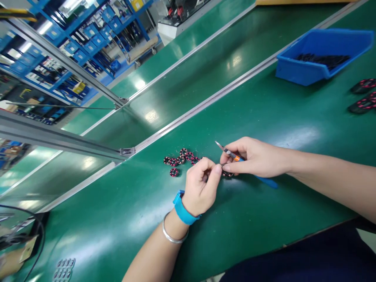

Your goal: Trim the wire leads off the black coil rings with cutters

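My right hand [249, 158] is closed around a pair of nippers [235, 156] with blue and orange handles, their metal tip pointing up and left. Its thumb also presses on a small black ring-shaped coil [227, 172] with reddish windings, partly hidden by the fingers. At that coil's left edge, my left hand [202, 184] is closed in a pinch; what lies between its fingertips is too small to make out. Just beyond the left hand lie several similar ring coils [181, 159] in a cluster, thin wire ends sticking out. One separate coil [174, 172] sits nearer to me.
A blue bin [305, 74] with dark parts stands at the upper right. Near the right edge are black pieces with red-spotted rings [364, 103]. A metal rail [205, 103] crosses the green table, joined to an upright post [58, 133]. Small parts [64, 269] lie lower left.
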{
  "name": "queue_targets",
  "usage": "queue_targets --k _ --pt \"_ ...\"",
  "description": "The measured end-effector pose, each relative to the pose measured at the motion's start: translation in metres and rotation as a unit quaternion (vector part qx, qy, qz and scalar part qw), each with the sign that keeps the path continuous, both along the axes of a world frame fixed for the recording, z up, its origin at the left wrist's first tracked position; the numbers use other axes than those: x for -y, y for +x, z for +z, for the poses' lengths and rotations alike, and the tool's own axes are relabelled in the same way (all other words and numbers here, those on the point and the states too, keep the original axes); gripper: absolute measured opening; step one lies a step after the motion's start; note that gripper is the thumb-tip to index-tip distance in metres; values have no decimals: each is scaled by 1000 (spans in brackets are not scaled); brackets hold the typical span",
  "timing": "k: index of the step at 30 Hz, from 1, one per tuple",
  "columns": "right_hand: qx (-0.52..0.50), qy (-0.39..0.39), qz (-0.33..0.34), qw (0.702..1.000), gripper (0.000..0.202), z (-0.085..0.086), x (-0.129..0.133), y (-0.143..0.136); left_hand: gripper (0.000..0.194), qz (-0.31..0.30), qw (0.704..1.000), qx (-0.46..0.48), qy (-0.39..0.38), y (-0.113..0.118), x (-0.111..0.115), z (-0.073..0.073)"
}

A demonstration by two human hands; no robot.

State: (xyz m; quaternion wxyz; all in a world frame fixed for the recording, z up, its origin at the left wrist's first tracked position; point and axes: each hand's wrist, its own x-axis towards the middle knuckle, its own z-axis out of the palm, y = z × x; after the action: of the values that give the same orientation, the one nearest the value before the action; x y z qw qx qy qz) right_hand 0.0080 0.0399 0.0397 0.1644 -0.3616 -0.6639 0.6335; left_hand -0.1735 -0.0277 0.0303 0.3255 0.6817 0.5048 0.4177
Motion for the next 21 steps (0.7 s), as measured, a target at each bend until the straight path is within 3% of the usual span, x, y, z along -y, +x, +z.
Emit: queue_targets --k 6,11,14,17,19,21 --pt "11 20 10 1000 17 -2 1 1 36 151 982 95 55 -3 -3 3" --pt "4 18 15 1000 19 0 2 2 34 17 1000 13 -6 -2 -1 9" --pt "17 19 22 999 18 2 2 1 29 95 991 69 64 -2 -1 11" --pt "-12 -20 -17 1000 19 2 0 0 24 178 960 179 124 -3 0 8" --pt "-52 -64 -62 995 22 2 0 -3 26 164 963 197 81 1 2 4" --pt "-86 -101 -98 986 25 3 1 -6 49 137 975 177 5 9 5 -2"
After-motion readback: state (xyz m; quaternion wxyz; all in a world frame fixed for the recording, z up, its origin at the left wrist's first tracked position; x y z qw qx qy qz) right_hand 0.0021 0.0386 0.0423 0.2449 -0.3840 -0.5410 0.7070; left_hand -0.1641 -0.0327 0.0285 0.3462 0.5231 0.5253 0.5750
